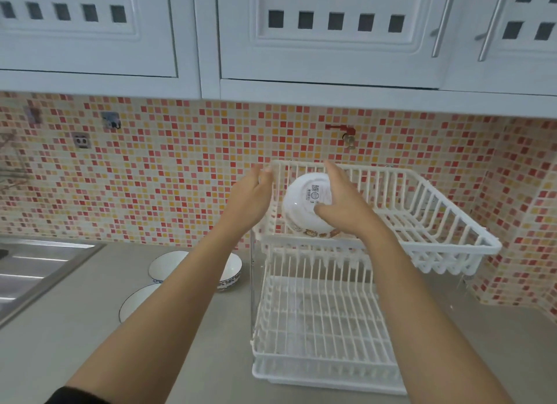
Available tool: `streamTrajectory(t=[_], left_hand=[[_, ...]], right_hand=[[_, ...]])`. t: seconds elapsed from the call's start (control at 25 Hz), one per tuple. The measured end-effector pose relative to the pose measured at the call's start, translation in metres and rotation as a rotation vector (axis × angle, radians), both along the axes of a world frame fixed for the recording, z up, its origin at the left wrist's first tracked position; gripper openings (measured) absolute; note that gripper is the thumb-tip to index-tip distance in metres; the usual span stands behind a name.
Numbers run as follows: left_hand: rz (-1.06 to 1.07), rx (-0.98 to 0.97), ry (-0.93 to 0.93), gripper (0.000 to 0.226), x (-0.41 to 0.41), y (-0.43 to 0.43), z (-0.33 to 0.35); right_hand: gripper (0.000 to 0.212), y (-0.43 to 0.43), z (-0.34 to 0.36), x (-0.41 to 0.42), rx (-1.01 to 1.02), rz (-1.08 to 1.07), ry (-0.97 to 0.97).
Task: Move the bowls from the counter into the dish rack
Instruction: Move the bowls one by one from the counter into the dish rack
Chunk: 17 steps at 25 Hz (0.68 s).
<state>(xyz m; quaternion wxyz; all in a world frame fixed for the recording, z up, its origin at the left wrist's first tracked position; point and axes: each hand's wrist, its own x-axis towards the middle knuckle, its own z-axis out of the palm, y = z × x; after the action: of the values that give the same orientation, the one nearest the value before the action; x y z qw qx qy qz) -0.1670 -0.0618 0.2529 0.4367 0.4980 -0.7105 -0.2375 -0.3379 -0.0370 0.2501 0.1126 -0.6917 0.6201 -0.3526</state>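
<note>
— Bowl [304, 207] sits on edge in the dish rack's [452, 223] upper tier, base facing us, the right hand's [340, 204] fingers clamped on it.

— Left hand [253, 198]?

— Fingers curled over the rack's rim at nine o'clock. Released crooked, the bowl could roll. Two more wait on the surface [75, 328].

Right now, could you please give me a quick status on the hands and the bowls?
Right hand holding white bowl in rack's top tier. Left hand on rack corner. Two bowls remain on counter. Nothing in the way.
</note>
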Motion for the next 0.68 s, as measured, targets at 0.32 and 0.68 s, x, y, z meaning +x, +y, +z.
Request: streamTrajectory(t=[0.32, 0.68], left_hand=[[0.130, 0.057, -0.022, 0.043, 0.133, 0.017, -0.023], [0.364, 0.460, -0.218, 0.041, 0.249, -0.022, -0.170]], right_hand=[[0.057, -0.009, -0.027, 0.157, -0.247, 0.171, -0.100], [0.057, -0.049, -0.176, 0.265, 0.287, 0.154, -0.073]])
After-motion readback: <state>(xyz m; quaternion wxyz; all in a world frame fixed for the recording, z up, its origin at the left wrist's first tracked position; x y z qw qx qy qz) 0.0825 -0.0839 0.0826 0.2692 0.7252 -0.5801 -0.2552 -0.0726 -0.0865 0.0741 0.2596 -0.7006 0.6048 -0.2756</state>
